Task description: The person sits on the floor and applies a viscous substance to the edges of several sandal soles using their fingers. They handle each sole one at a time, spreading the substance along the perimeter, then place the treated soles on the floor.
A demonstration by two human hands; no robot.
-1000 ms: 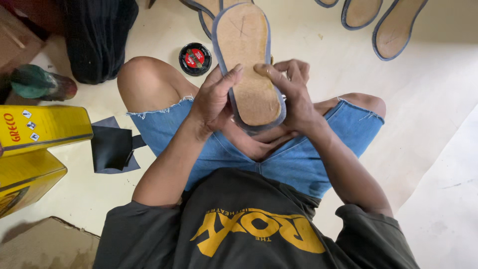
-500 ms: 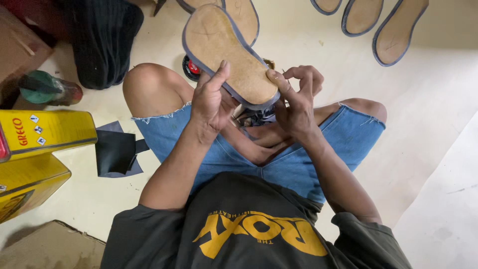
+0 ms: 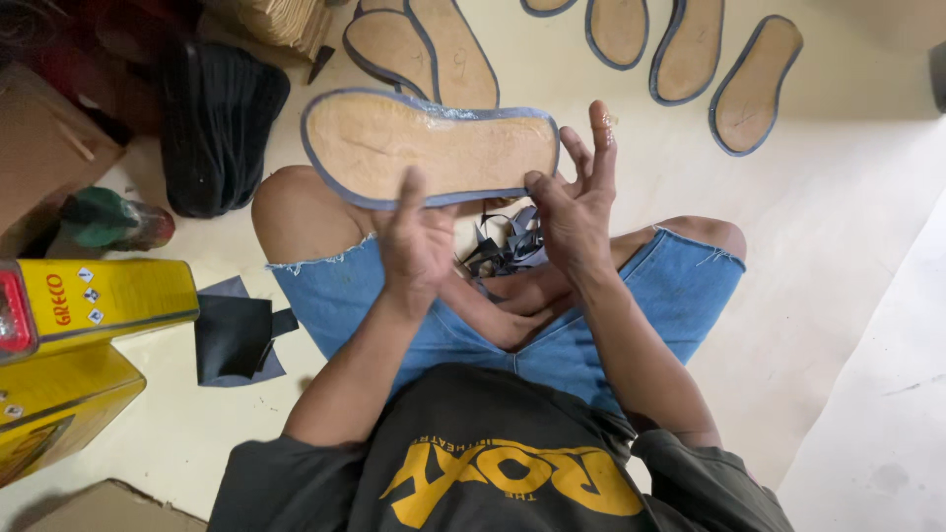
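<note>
While you sit cross-legged on the floor (image 3: pixel 847 296), these lines give the moment:

Sole: a tan insole-shaped sole (image 3: pixel 434 148) with a blue-grey rim, held up over your knees, flat face toward you, with a shiny wet-looking patch along its upper edge.

Long axis: it runs left to right across your view, rounded end to your left, the other end to your right.

Left hand: your left hand (image 3: pixel 414 246) sits under the sole's near edge, close to the middle; its fingers (image 3: pixel 411 192) are closed on that edge, gripping the sole.

Right hand: your right hand (image 3: pixel 572 212) meets the sole at its right end; the thumb presses the near edge there, while the other fingers (image 3: pixel 601 138) stand spread and open, one tip glossy.

Which is nearer: both touch, but the left hand carries the middle and the right only the end, so most of the sole lies to the left of your right fingers.

Lap: dark strap scraps (image 3: pixel 507 246) lie bunched between your thighs, just below the sole.

Floor beyond: more soles (image 3: pixel 754 84) lie flat, well apart from your hands.

Your left side: yellow tins (image 3: pixel 94 300), a black sheet piece (image 3: pixel 236 335), a black bag (image 3: pixel 217 123) and a green bottle (image 3: pixel 103 219) lie out of reach of either hand.
</note>
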